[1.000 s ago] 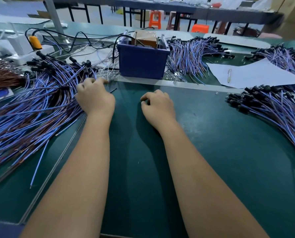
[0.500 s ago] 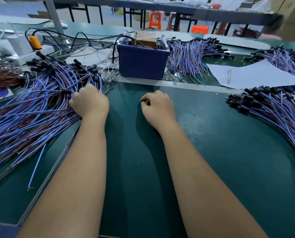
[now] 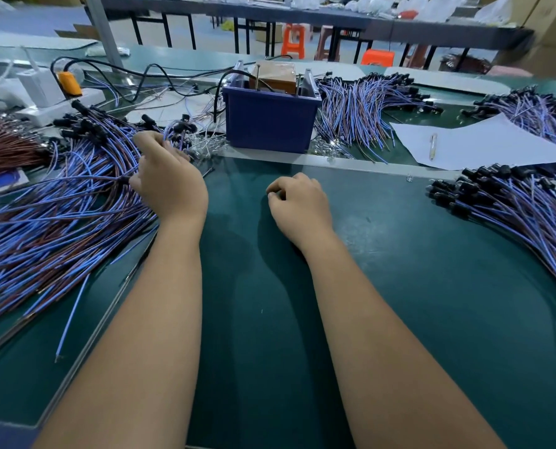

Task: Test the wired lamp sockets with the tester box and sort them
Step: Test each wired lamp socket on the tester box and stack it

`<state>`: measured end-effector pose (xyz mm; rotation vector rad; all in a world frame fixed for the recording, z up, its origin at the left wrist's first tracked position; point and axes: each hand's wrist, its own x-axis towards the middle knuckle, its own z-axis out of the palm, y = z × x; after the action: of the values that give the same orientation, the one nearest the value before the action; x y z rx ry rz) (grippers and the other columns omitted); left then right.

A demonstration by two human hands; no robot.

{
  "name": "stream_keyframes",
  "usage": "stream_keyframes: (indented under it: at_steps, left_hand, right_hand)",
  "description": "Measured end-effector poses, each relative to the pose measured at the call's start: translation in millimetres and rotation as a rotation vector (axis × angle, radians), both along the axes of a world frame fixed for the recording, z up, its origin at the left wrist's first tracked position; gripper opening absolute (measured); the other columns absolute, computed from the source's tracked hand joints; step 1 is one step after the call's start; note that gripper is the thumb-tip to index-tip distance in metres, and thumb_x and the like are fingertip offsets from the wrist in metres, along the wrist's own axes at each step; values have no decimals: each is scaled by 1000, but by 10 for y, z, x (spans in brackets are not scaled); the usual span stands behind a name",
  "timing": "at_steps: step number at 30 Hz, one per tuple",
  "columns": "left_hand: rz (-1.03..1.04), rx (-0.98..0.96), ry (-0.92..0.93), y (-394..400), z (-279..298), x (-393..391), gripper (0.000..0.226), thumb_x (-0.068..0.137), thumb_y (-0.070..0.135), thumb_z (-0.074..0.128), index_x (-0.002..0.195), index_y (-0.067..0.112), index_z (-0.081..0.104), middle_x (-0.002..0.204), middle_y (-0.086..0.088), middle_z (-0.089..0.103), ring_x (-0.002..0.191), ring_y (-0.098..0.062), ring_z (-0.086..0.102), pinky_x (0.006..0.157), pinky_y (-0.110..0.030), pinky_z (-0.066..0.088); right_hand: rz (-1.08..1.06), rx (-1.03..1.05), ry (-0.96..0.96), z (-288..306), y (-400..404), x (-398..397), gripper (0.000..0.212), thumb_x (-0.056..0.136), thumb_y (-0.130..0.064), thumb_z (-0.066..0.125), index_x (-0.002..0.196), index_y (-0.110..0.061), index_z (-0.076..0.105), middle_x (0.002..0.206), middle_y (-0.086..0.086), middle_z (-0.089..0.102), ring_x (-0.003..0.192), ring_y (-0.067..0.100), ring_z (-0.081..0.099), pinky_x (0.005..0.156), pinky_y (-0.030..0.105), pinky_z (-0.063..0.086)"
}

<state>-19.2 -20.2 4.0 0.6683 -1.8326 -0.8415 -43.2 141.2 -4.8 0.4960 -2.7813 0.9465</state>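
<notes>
The left hand, left of centre, reaches into the big untested heap of wired lamp sockets that fills the left of the frame, fingers curled among the blue wires as if picking one out, though whether it has one pinched I cannot tell. The right hand rests mid-frame on the green mat, loosely curled and holding nothing, apparently waiting to take the socket. The tester box stands upper centre, within easy reach of both hands, while the pile of sockets at right looks like already sorted ones.
</notes>
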Motion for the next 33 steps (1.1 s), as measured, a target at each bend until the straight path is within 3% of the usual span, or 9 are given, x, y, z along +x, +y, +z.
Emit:
stream_keyframes:
  at_steps: [3, 8, 11, 14, 18, 21, 24, 28, 33]
  left_hand:
    - [-99, -88, 101, 98, 32, 4, 22, 100, 12, 27, 108, 1, 45, 84, 4, 59, 87, -22, 55, 87, -32, 24]
    - [-355, -274, 236, 263, 68, 5, 12, 101, 10, 33, 105, 7, 44, 81, 5, 53, 78, -30, 55, 78, -52, 44]
    - [-456, -392, 231, 379, 70, 1, 15, 100, 9, 39, 99, 24, 38, 84, 4, 56, 81, -26, 51, 79, -45, 40]
    - [-506, -518, 134, 491, 27, -13, 13, 97, 16, 51, 99, 27, 55, 95, -4, 58, 91, -28, 50, 82, -36, 31]
    - [-456, -551, 8, 543, 7, -39, 10, 90, 25, 66, 93, 24, 75, 89, -8, 54, 87, -30, 49, 77, -37, 36]
    - [-615, -358, -29, 552, 11, -18, 12, 90, 18, 64, 97, 18, 74, 75, -1, 62, 71, -20, 56, 68, -36, 47]
    - [-705, -93, -62, 580, 25, 5, 18, 87, 11, 59, 93, 17, 75, 74, 5, 69, 67, -5, 59, 70, -20, 49]
    - [-857, 380, 86, 549, 63, -19, 21, 89, 9, 58, 75, 16, 72, 66, 5, 67, 67, -13, 60, 66, -29, 50]
    - [-965, 627, 199, 565, 81, -1, 1, 85, 4, 71, 85, 3, 71, 64, -1, 69, 57, -13, 61, 61, -24, 53]
  right_hand:
    - [-1, -20, -10, -10, 3, -6, 25, 94, -20, 48, 106, -22, 70, 108, 2, 59, 108, 24, 46, 95, 39, 41]
    - [7, -136, -23, -16, -5, -33, 25, 93, -17, 50, 106, -21, 71, 104, 1, 68, 104, 24, 53, 93, 40, 44]
    - [42, -472, -133, 6, 17, -59, 25, 97, -12, 47, 109, -15, 69, 90, 2, 67, 84, 19, 58, 78, 31, 47]
    - [95, -918, -225, 72, 73, -46, 32, 103, -9, 39, 128, -17, 58, 80, 9, 62, 64, 16, 54, 56, 18, 44]
    - [149, -1233, -278, 156, 136, -29, 26, 102, -21, 47, 123, -31, 59, 78, 8, 66, 58, 15, 54, 59, 23, 40]
    - [210, -1261, -328, 174, 149, -25, 20, 97, -29, 56, 113, -25, 68, 78, 5, 64, 61, 13, 50, 60, 23, 40]
    - [296, -1171, -353, 166, 149, -21, 24, 90, -27, 65, 112, -17, 68, 79, 1, 64, 65, 5, 58, 62, 18, 46]
    - [346, -951, -311, 115, 101, 11, 39, 85, -15, 73, 121, -20, 60, 77, 1, 64, 69, 7, 59, 64, 20, 48]
    - [334, -1140, -403, 156, 99, -8, 38, 89, -34, 64, 119, -11, 55, 66, 3, 56, 59, 13, 52, 60, 23, 44]
